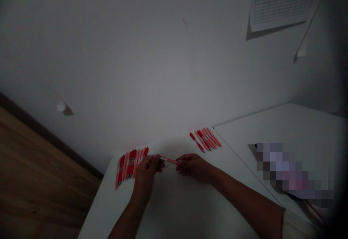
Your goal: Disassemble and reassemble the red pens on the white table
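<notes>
Above the white table, a thin red-and-white pen [169, 160] spans the gap between my two hands. My left hand [147, 169] pinches its left end, and the fingers of my right hand [194, 167] close around the right end. Whether the pen is whole or in parts I cannot make out. Left of my left hand lies a row of several red and pink pens [129, 164], partly covered by that hand. Beyond my right hand, a second group of several red and pink pens [206, 139] lies side by side near the wall.
The white table [174, 206] meets a pale wall [152, 68] at its back edge. A seam separates it from another white tabletop [244, 134], where a blurred-out object [288, 173] lies. Wooden boards [40, 173] fill the left side. A printed sheet [280, 5] hangs upper right.
</notes>
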Action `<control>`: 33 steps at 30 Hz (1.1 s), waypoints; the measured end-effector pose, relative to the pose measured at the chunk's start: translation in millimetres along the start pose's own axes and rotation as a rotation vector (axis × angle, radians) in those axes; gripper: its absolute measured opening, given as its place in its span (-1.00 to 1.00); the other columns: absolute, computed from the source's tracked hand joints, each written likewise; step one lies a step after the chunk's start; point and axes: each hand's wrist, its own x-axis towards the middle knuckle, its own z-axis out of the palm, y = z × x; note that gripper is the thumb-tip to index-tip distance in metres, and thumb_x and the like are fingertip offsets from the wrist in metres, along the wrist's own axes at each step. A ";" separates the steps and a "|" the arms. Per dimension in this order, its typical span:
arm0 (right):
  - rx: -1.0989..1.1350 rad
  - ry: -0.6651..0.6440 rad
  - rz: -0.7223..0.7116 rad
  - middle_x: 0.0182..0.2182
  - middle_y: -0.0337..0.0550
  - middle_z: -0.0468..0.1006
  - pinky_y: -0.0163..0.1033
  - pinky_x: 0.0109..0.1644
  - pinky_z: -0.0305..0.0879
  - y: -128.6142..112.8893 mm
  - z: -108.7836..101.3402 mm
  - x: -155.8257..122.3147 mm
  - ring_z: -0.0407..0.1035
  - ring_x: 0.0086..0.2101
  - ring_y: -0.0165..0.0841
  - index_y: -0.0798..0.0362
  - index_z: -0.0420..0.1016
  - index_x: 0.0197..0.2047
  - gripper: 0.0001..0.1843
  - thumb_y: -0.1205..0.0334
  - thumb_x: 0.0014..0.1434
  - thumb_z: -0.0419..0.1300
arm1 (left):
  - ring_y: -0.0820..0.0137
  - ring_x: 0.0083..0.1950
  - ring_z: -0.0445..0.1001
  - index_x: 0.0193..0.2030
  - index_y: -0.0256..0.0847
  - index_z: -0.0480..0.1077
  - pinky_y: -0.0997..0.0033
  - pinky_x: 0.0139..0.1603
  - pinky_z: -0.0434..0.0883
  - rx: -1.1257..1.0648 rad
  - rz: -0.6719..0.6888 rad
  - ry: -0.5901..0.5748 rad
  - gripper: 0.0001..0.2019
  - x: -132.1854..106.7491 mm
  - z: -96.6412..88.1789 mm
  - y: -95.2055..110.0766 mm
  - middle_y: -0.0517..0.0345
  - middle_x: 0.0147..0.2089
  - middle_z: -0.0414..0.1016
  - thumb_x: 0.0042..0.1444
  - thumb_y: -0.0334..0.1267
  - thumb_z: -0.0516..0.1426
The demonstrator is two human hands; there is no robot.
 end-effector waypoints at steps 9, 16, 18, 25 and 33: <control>-0.008 0.017 0.028 -0.42 -0.10 0.57 -0.32 -0.34 0.38 0.7 0.4 -1.2 0.46 -0.47 -0.45 0.20 0.50 -0.26 -0.63 0.14 -0.07 0.42 | 0.41 -0.42 0.44 -0.31 -0.29 0.48 0.41 -0.36 0.40 0.000 0.009 -0.048 -0.71 -0.1 -0.4 -5.4 0.08 -0.42 0.53 0.08 -0.05 0.16; -0.124 -0.252 0.007 -0.36 -0.07 0.57 -0.27 -0.35 0.38 -1.0 9.1 -7.4 0.48 -0.46 -0.40 0.19 0.47 -0.13 -0.57 0.08 0.00 0.36 | 0.44 -0.44 0.39 -0.28 -0.26 0.49 0.44 -0.37 0.36 0.071 0.059 -0.033 -0.70 -5.0 3.4 3.8 0.16 -0.47 0.47 0.10 -0.04 0.14; -0.162 -0.301 0.010 -0.33 -0.06 0.57 -0.24 -0.31 0.39 -2.0 11.7 -9.5 0.48 -0.44 -0.39 0.17 0.47 -0.10 -0.55 0.07 0.00 0.36 | 0.45 -0.45 0.37 -0.31 -0.25 0.49 0.45 -0.38 0.35 0.112 0.073 -0.035 -0.70 -6.8 5.2 7.5 0.19 -0.49 0.44 0.09 -0.02 0.14; -0.227 -0.280 -0.079 -0.25 -0.09 0.55 -0.25 -0.28 0.36 -1.1 11.1 -7.8 0.47 -0.40 -0.41 0.10 0.49 -0.11 -0.58 0.04 0.01 0.35 | 0.42 -0.43 0.37 -0.28 -0.25 0.51 0.42 -0.35 0.35 0.130 0.088 -0.067 -0.66 -5.8 5.5 9.5 0.17 -0.47 0.42 0.11 0.01 0.11; -0.237 -0.110 -0.173 -0.24 -0.09 0.55 -0.28 -0.31 0.33 -3.3 10.4 -3.4 0.47 -0.40 -0.41 0.09 0.47 -0.14 -0.59 0.01 0.01 0.34 | 0.29 -0.29 0.49 -0.17 -0.20 0.49 0.27 -0.22 0.40 0.388 0.136 0.082 -0.64 0.3 -1.0 -1.9 0.02 -0.23 0.54 0.09 0.02 0.10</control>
